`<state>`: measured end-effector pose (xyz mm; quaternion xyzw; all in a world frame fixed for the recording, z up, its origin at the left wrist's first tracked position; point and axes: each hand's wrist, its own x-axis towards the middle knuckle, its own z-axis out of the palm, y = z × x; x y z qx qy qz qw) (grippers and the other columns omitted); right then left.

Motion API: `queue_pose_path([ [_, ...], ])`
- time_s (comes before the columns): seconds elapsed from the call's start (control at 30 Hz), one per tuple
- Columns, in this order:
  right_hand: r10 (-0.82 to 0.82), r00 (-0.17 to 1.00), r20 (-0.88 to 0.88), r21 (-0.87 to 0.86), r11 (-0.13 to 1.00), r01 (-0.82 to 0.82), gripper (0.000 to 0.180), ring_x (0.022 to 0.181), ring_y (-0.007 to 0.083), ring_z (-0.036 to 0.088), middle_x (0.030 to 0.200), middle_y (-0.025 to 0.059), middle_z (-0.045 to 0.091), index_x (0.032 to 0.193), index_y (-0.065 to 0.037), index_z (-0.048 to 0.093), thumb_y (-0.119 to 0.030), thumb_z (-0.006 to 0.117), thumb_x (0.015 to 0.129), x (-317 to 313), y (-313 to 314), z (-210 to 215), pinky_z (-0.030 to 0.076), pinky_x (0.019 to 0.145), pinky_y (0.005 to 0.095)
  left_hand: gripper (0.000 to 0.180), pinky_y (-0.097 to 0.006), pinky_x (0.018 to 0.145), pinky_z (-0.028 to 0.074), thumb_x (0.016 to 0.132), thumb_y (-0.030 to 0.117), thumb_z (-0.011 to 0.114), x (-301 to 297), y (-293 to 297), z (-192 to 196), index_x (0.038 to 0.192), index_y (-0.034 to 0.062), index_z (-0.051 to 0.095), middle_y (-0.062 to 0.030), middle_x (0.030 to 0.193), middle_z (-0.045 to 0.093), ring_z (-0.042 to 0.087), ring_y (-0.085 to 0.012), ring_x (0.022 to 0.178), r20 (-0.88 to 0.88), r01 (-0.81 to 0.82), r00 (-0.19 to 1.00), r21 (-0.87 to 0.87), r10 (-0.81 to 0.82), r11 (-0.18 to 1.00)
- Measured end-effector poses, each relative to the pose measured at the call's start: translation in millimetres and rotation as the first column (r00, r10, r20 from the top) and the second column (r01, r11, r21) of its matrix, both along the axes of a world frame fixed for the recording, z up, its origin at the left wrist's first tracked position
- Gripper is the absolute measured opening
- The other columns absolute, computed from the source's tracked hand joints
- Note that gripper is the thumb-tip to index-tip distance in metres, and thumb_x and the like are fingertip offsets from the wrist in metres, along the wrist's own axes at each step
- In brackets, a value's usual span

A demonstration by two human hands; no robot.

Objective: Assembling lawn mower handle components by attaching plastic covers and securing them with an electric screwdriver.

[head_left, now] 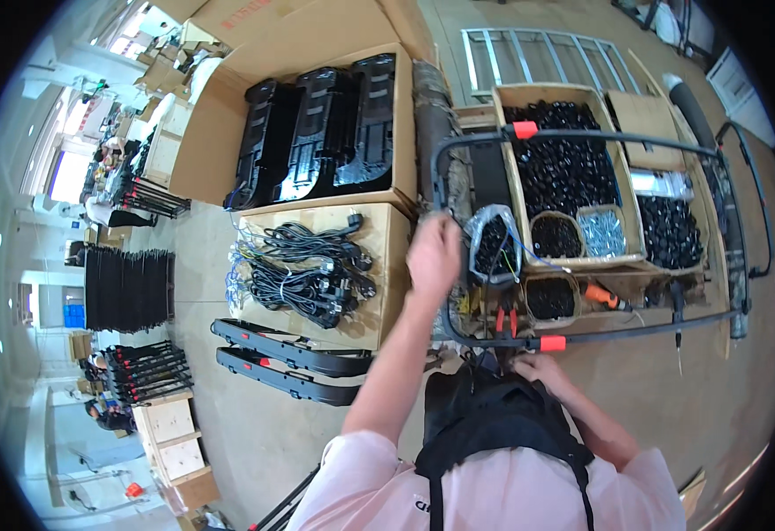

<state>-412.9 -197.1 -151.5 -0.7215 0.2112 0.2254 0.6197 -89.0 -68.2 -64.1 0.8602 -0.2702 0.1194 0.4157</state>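
A black tubular frame (644,330) with rounded corners and red clips lies across the workbench. My left hand (434,252) is closed round the left side of this frame, beside a bag-lined bin of small black parts (494,248). Close to the front of my black apron (494,403), my right hand (538,367) has its fingers curled together, just below the frame's near tube. Whatever lies between those fingers is too small or hidden to make out. Red-handled pliers (507,320) rest on the bench between my hands.
Left of the bench, bundled black power cables (303,270) lie on a carton, with black plastic housings (321,133) boxed behind. Bins of black parts (560,164) and silver screws (602,233) stand inside the frame, near an orange power tool (604,296). Curved black covers (286,372) jut out low left.
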Motion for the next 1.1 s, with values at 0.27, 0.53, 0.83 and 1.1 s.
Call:
queue_pose_path([
  [0.27, -0.269, 0.963, 0.015, -0.197, 0.943, 0.267, 0.038, 0.088, 0.0199, 0.073, 0.095, 0.015, 0.077, 0.119, 0.0, 0.075, -0.029, 0.068, 0.098, -25.4, -15.7, 57.5, 0.057, 0.083, 0.0347, 0.09, -0.054, 0.11, 0.045, 0.074, 0.047, 0.087, 300.0, 136.2, 39.0, 0.144, 0.0034, 0.051, -0.0208, 0.146, 0.054, 0.05, -0.0408, 0.137, 0.258, -0.529, 0.846, 0.511, 0.466, 0.677],
  [0.53, -0.371, 0.928, -0.035, -0.337, 0.879, 0.339, 0.034, 0.093, 0.0244, 0.075, 0.1, 0.0191, 0.077, 0.122, 0.0, 0.073, -0.023, 0.067, 0.098, -16.1, -13.6, 117.3, 0.057, 0.084, 0.036, 0.072, -0.048, 0.104, 0.052, 0.083, 0.053, 0.083, 317.8, 140.8, 14.0, 0.134, 0.0078, 0.056, -0.0222, 0.133, 0.061, 0.061, -0.0388, 0.126, 0.081, -0.24, 0.94, 0.849, 0.332, 0.471],
  [0.83, -0.121, 0.911, 0.394, -0.551, 0.762, 0.339, 0.023, 0.09, 0.027, 0.074, 0.1, 0.0184, 0.076, 0.114, 0.002, 0.074, -0.016, 0.066, 0.101, 74.4, -71.5, 174.1, 0.056, 0.08, 0.0374, 0.038, -0.042, 0.082, 0.057, 0.104, 0.032, 0.057, 264.9, 91.7, 92.6, 0.111, -0.005, 0.061, -0.0162, 0.094, 0.074, 0.074, -0.0304, 0.093, -0.185, -0.382, 0.904, 0.059, 0.386, 0.922],
  [1.1, -0.042, 0.912, 0.407, -0.278, 0.946, 0.167, 0.05, 0.112, 0.0205, 0.069, 0.121, 0.0154, 0.074, 0.139, 0.002, 0.063, -0.037, 0.06, 0.107, 199.2, -70.4, 145.1, 0.053, 0.1, 0.0351, 0.053, -0.036, 0.103, 0.053, 0.107, 0.015, 0.055, -43.1, 31.7, 44.9, 0.157, 0.0006, 0.039, -0.0131, 0.138, 0.061, 0.063, -0.0209, 0.12, -0.737, -0.437, 0.587, -0.637, -0.335, 0.635],
])
